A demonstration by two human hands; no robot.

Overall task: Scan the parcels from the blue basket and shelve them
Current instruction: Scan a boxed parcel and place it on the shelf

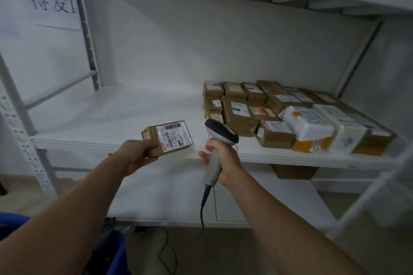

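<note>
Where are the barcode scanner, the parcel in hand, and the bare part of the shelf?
barcode scanner (pixel 221 133), head view, on its dark head.
parcel (pixel 174 138), head view, on its white label.
shelf (pixel 111 116), head view, on the bare white board left of the stacked parcels.

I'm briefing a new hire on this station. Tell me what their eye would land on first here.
First, the small brown parcel held up in the left hand, label facing the camera, beside the barcode scanner gripped in the right hand. Next, the cluster of shelved parcels packed on the right side of the white shelf.
</note>
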